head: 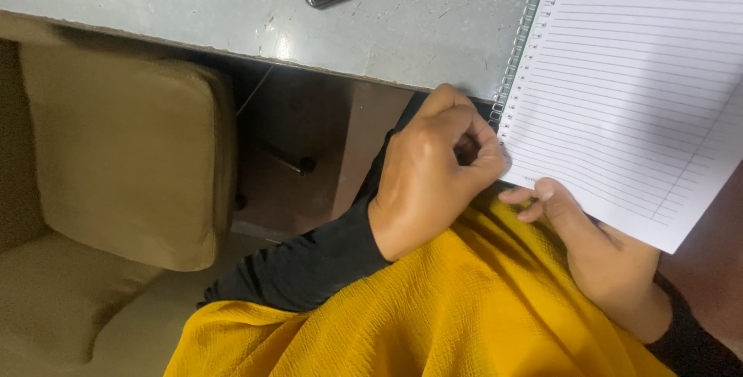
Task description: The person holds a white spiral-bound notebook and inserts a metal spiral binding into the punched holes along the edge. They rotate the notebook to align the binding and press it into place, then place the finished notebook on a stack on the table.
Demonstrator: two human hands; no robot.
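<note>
Left hand (429, 179) I see pinched on the notebook (627, 90) corner at the desk (232, 13) edge. Right hand (596, 253) grips under its lower edge, spine running away from me

The white, blue-lined, wire-spiral-bound paper notebook (635, 83) lies open and tilted at the near right corner of the worn grey table (232, 13), its lower edge hanging past the table's front edge, its spiral binding running along its left side.

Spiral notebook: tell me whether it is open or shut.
Open. The spiral notebook shows a blank ruled page, no cover over it; the left hand and right hand pinch its lower corner.
</note>
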